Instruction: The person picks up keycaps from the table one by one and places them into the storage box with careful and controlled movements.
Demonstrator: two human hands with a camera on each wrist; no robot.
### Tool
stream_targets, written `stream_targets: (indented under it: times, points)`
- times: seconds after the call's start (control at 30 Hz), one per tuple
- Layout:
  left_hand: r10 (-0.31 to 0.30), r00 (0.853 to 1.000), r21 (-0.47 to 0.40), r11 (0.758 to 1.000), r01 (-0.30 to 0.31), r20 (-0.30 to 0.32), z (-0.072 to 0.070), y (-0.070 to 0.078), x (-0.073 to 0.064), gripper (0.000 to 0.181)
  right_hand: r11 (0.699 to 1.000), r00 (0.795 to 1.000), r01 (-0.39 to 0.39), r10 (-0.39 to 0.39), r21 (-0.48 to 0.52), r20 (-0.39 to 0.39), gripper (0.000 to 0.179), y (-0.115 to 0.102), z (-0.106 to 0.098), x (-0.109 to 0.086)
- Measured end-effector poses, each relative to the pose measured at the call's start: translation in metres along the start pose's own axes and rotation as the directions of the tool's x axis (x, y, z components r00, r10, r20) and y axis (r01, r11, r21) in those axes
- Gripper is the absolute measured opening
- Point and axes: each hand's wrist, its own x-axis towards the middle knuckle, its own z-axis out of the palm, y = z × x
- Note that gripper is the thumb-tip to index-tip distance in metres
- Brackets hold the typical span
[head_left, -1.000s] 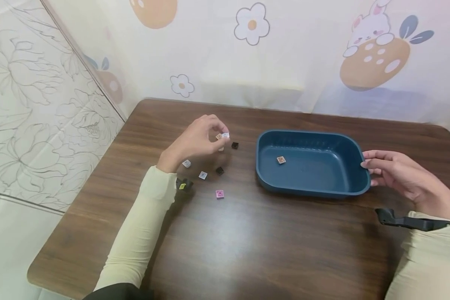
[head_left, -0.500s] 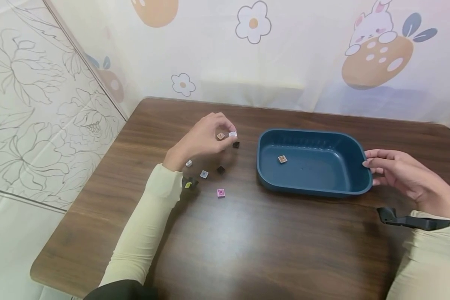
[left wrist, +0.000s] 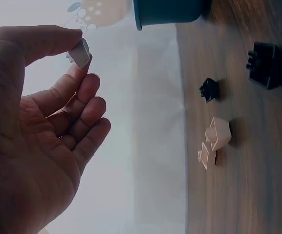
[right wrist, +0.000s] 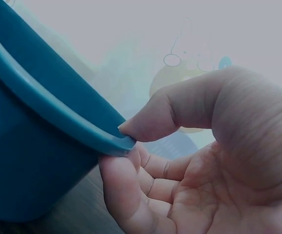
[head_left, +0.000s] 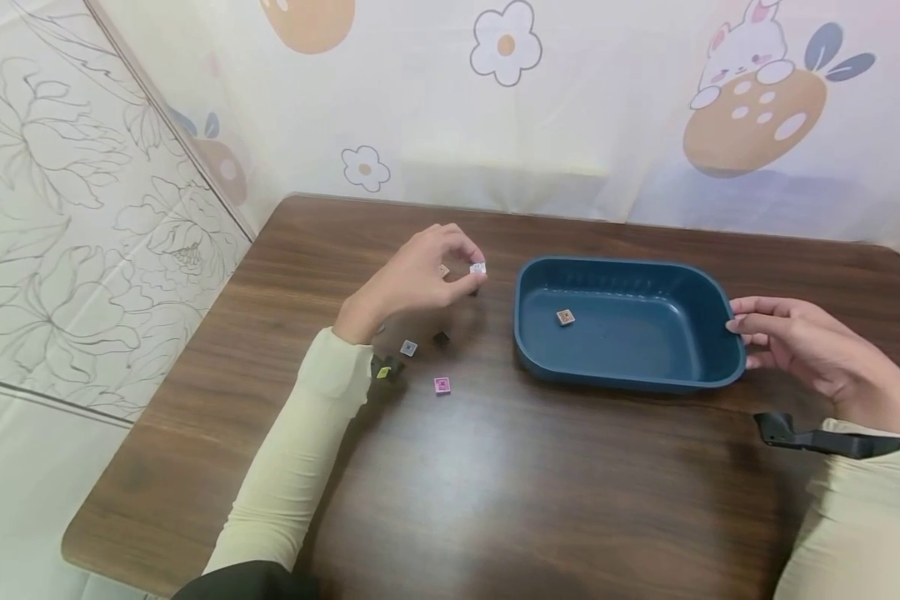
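Between thumb and index finger, my left hand (head_left: 420, 279) pinches a white keycap (left wrist: 79, 53) above the table, left of the blue basin (head_left: 630, 384). The left wrist view shows the stem on the keycap's underside. My right hand (head_left: 817, 350) grips the basin's right rim, thumb inside and fingers outside. One orange-and-white keycap (head_left: 565, 317) lies in the basin. Under and in front of my left hand are a black keycap (head_left: 441, 338), a white keycap (head_left: 408, 348) and a pink keycap (head_left: 442, 386). Light keycaps (left wrist: 219, 133) beyond are partly hidden by that hand in the head view.
All this stands on a brown wooden table (head_left: 540, 500) with rounded corners. A wall covering (head_left: 435, 100) with flower and rabbit prints rises behind its far edge. A black wrist mount (head_left: 832, 442) sits on the right sleeve.
My left hand has moved to the right, toward the basin, carrying the white keycap. My right hand keeps its hold on the rim, and the basin stays in place.
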Motion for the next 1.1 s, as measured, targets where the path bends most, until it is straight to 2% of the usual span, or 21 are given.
stream_targets:
  times: [0.3, 0.53, 1.1]
  points:
    - [0.007, 1.000, 0.002, 1.000, -0.007, 0.012, 0.005, 0.003, 0.005, 0.019, 1.000, 1.000, 0.004, -0.004, -0.009, -0.002, 0.037, -0.001, -0.001, -0.002]
    - [0.014, 1.000, 0.023, 1.000, -0.014, 0.016, 0.012, 0.005, 0.009, 0.021, 0.999, 1.000, 0.019, -0.020, 0.027, 0.024, 0.038, -0.002, -0.001, -0.001]
    - [0.002, 1.000, 0.019, 1.000, -0.002, 0.026, 0.022, 0.016, 0.013, 0.019, 1.000, 1.000, 0.014, -0.014, -0.017, 0.003, 0.039, -0.005, 0.002, -0.003]
